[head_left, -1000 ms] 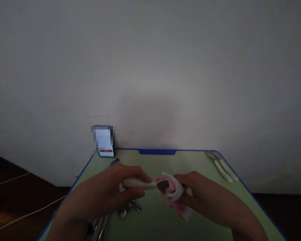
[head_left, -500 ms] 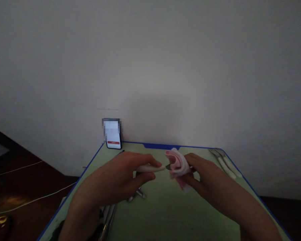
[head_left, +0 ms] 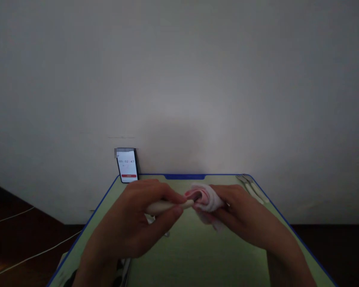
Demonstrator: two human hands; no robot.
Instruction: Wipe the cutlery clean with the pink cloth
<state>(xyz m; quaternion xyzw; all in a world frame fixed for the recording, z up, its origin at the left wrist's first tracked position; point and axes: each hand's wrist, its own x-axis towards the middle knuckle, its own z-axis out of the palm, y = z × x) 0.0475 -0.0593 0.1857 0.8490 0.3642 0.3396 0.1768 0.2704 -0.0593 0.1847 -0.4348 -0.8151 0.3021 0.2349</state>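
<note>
Above the middle of the table, my left hand (head_left: 134,223) pinches the white handle (head_left: 160,207) of a piece of cutlery between thumb and fingers. A pink and white cloth (head_left: 209,199) is wrapped around its metal end, so I cannot tell what kind of cutlery it is. My right hand (head_left: 242,207) is closed on this cloth from the right. One loose corner of the cloth hangs below the fingers. The two hands are close together, with the cloth touching or nearly touching the left fingertips.
Two white-handled forks (head_left: 253,189) lie at the table's far right corner. A phone (head_left: 128,167) showing a timer leans on the wall at the far left. Shiny metal pieces (head_left: 166,234) are mostly hidden beneath my left hand. The green table (head_left: 197,255) has a blue edge.
The cloth has moved along the metal toward the handle, covering the bit of metal that showed between them. My view has shifted slightly, and both hands appear closer together.
</note>
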